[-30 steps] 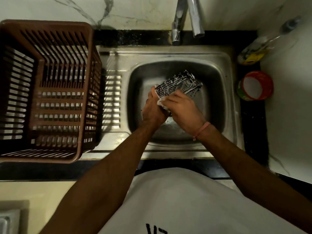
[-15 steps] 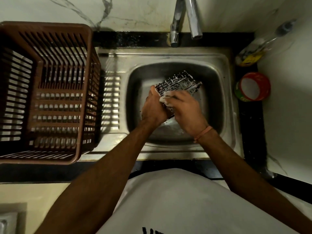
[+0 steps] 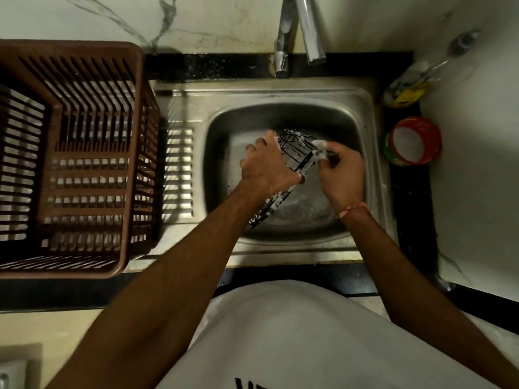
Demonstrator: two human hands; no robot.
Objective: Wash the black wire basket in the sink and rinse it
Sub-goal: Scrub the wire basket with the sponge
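Overhead view of a person at a steel sink. The black wire basket is held tilted over the basin, its upper end near the back of the bowl and its lower edge running down toward the front rim, with patches of white foam on the wires. The left hand grasps the basket from the left side, fingers curled over the wire frame and thumb toward the lower edge. The right hand is closed around a small foamy scrubbing pad, pinched at the fingertips and pressed against the basket's upper right corner; a thin pink thread circles that wrist. The tap stands above the back rim of the sink, and whether water is running from it cannot be told. On the drainboard to the left sits a brown slatted plastic crate, touching the sink's ribbed section. On the dark counter to the right lie a round red-rimmed tub with white contents and, behind it near the wall, a bottle with a yellow label, lying tilted
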